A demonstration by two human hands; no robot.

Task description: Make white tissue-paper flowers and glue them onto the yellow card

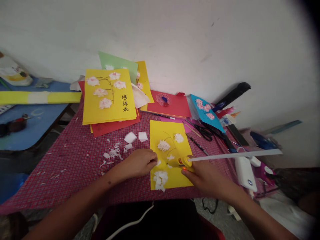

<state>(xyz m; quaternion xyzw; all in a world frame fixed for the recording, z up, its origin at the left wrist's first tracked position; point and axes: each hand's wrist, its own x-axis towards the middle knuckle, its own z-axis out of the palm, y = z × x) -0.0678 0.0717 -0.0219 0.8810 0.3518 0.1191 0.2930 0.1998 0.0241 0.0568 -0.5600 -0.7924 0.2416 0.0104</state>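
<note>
Yellow paper lies before us near the front edge of the checked cloth surface [75, 176]: a sheet [172, 180] whose long axis runs away from the body, toward the wall. Our left hand [141, 162] comes in across its left edge, the fingers drawn together in a pinch, with a small white scrap [158, 162] at the fingertips; we cannot tell whether they grip it. Our right hand [205, 175] is closed around a glue gun [184, 162] over the sheet's right edge. From the gun's rear a long white glue stick [235, 155] reaches toward the surface's right edge, roughly crosswise to the sheet.

Between the two hands we see a small, sparse white blossom [170, 157], just beyond them and nearer the gun than the left fingers. We cannot make out whether the nozzle touches paper. A fuller white flower [160, 180] sits at the sheet's near left corner, closer to the left hand, while loose paper bits [114, 153] lie beyond our left forearm, left of the sheet.
</note>
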